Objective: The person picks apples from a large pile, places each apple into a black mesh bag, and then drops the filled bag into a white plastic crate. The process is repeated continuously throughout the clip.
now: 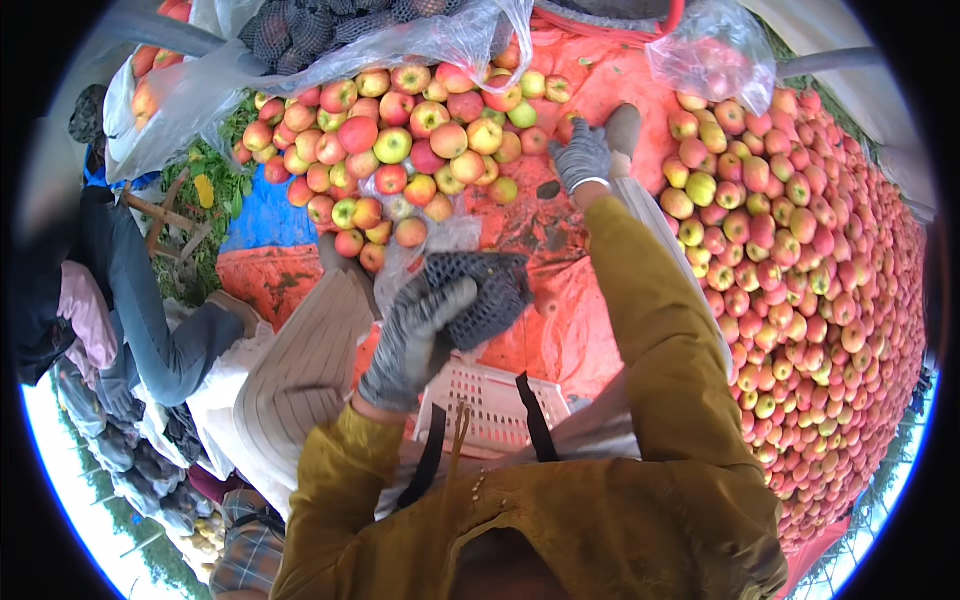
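My left hand (pixel 409 337), in a grey striped knit glove, holds dark foam net sleeves (pixel 487 292) above the ground, thumb across their near side. What lies inside the netting is hidden. My right hand (pixel 583 156), gloved the same way, is stretched forward beside my shoe. Its fingers are at a red apple (pixel 565 129) on the orange tarp (pixel 517 217); whether they grip it is unclear. Left of that hand spreads a loose group of red and yellow apples (pixel 427 120). Below my left hand, between my legs, sits a pink plastic crate (pixel 495 405).
A large heap of apples (pixel 810 285) fills the right side. Dark net sleeves (pixel 315 34) lie in clear plastic at the top. A clear plastic bag (pixel 712 56) rests at the upper right. Another person's bent leg (pixel 161 322) is at the left, near a wooden frame (pixel 161 214).
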The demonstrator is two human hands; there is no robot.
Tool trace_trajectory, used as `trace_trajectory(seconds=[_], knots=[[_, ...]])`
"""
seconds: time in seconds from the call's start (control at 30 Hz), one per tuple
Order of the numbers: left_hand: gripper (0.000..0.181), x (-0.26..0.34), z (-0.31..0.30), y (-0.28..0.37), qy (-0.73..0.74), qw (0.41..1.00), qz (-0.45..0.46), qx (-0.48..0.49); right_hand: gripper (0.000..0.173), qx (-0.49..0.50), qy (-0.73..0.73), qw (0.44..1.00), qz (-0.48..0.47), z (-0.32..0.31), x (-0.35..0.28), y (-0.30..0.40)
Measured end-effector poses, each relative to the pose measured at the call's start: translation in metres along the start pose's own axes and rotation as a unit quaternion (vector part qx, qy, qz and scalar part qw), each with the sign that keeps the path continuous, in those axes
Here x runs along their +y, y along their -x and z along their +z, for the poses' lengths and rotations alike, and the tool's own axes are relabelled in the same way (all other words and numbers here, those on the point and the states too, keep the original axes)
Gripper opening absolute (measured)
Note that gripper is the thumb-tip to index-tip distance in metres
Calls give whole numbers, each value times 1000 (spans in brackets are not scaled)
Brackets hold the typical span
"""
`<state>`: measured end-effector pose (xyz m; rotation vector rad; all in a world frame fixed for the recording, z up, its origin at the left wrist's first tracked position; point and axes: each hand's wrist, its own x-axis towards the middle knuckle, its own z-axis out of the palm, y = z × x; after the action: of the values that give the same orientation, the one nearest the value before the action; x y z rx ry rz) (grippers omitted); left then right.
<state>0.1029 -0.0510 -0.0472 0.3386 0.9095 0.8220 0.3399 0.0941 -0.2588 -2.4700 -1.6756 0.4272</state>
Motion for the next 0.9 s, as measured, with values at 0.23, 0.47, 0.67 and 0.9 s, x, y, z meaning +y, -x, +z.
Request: trace_trajectory(seconds=[0.23,0.47,0.67,0.9], knots=[[39,-23,-19,-19,9,999,-36,25,62,-126,137,982,-38,45,14,-73],[53,-24,-48,-27,-394,857,327,62,64,-196,-570,798,5,-11,-3,-14],[50,-2,-24,-9,30,975,219,-14,61,-276,-643,692,-180,-142,-86,138],[65,22,-5,85,-36,965,241,-92,65,-149,-691,663,-245,-166,-110,258]])
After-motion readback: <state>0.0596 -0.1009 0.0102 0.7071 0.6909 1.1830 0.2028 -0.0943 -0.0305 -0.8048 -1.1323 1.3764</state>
